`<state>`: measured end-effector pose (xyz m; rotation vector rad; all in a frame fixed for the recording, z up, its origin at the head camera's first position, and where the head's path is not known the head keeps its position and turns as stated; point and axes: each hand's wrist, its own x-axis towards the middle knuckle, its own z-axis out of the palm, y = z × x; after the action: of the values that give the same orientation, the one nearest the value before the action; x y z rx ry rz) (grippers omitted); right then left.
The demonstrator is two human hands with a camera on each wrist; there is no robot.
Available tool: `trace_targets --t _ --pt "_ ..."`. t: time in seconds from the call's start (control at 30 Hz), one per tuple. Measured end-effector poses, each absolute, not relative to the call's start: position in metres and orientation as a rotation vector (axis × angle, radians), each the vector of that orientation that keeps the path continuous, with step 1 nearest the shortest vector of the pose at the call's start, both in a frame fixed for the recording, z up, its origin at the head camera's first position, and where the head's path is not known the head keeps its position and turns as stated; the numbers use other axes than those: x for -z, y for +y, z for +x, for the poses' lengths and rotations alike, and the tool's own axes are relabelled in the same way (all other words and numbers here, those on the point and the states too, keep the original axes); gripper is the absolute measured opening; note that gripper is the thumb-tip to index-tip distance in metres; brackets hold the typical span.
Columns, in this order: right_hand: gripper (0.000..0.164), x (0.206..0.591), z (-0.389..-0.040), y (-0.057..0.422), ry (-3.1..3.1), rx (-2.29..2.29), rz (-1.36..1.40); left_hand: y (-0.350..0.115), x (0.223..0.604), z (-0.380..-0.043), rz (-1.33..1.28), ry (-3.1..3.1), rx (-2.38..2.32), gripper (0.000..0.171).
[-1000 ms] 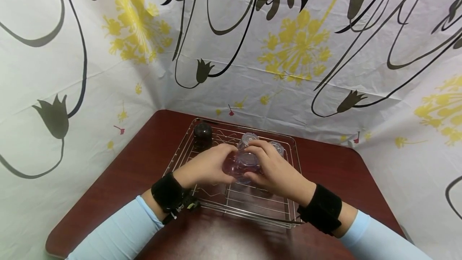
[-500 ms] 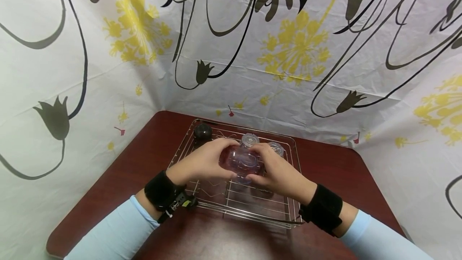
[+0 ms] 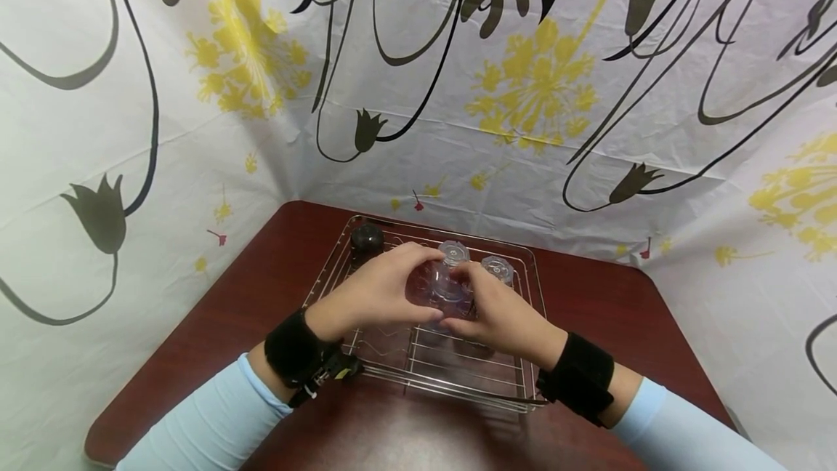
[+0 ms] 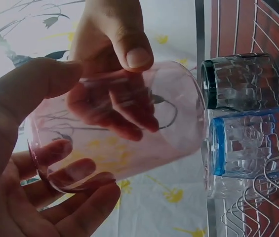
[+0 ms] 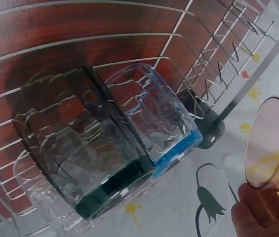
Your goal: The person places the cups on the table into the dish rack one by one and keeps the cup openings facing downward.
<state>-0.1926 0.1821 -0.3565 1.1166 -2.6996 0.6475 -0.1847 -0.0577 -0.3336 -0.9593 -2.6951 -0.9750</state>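
Note:
A transparent pink drinking glass [image 4: 179,108] is held between both hands above the wire rack, its open end toward the rack in the right wrist view. My left hand [image 3: 375,289] curls around one end, thumb on one side and fingers on the other. On the opposite side my right hand [image 3: 510,311] grips the same glass; its fingers show through the pink wall in the left wrist view. Below are a glass with a blue base [image 4: 253,143] and one with a dark green base [image 4: 243,81], both standing upside down in the rack.
The metal wire rack [image 3: 467,365] stands on a dark red table [image 3: 588,311]. A dark rounded glass [image 3: 368,238] occupies its back left corner. Another clear glass [image 5: 40,192] is partly hidden. A patterned curtain [image 3: 431,93] rises behind and beside the table.
My left hand shifts a little left, then back right, with its fingers closer around the pink glass. The right hand moves only slightly. The rack and its glasses stay in place.

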Motion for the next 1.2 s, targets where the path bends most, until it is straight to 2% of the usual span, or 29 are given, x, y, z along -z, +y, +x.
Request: trace_targets --t 0.3,0.5,0.57,0.9,1.07,1.2 --pt "0.064 0.360 -0.193 0.175 -2.767 -0.617 1.077 -0.055 0.332 -0.180 -0.969 -2.706 0.874 0.075" --pt "0.096 0.356 -0.197 0.186 -2.788 -0.481 1.115 -0.068 0.333 -0.186 -0.885 -2.809 0.794 0.077" --pt "0.101 0.352 -0.201 0.194 -2.792 -0.486 1.099 -0.075 0.334 -0.190 -0.833 -2.847 0.770 0.078" --pt "0.089 0.351 -0.228 0.242 -2.771 -0.435 0.908 -0.108 0.346 -0.208 -0.710 -2.889 0.787 0.082" --pt "0.094 0.359 -0.242 0.267 -2.755 -0.465 0.804 -0.119 0.349 -0.214 -0.665 -2.898 0.813 0.081" --pt "0.095 0.362 -0.250 0.287 -2.763 -0.446 0.703 -0.128 0.351 -0.219 -0.617 -2.914 0.843 0.087"
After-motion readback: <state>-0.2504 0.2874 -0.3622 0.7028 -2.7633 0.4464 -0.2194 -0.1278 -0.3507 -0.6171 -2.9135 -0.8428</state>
